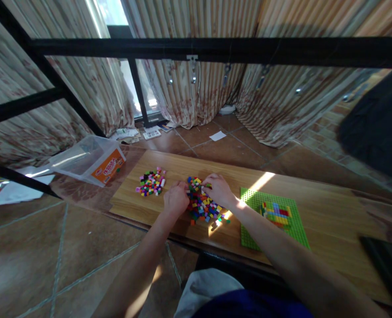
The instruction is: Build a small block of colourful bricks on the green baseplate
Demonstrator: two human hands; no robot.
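Note:
A heap of small multicoloured toy building bricks [204, 207] lies on a wooden board, between and below my two hands. My left hand [176, 198] rests at the heap's left edge, fingers curled in close to the bricks; what they hold, if anything, is hidden. Over the far right side of the same heap, my right hand [218, 187] has its fingertips drawn together among the bricks, and anything in them is too small to make out. Under and beyond my right forearm is a green studded baseplate [249, 238], bearing a low build of coloured bricks [277, 213].
A second, smaller brick pile [151, 182] lies left of my left hand. Farther left stands a clear plastic bin [79, 159] with an orange label. The wooden board [328, 216] sits on a low table; a dark flat object [384, 265] lies at its right end. A black metal bar [196, 49] crosses ahead.

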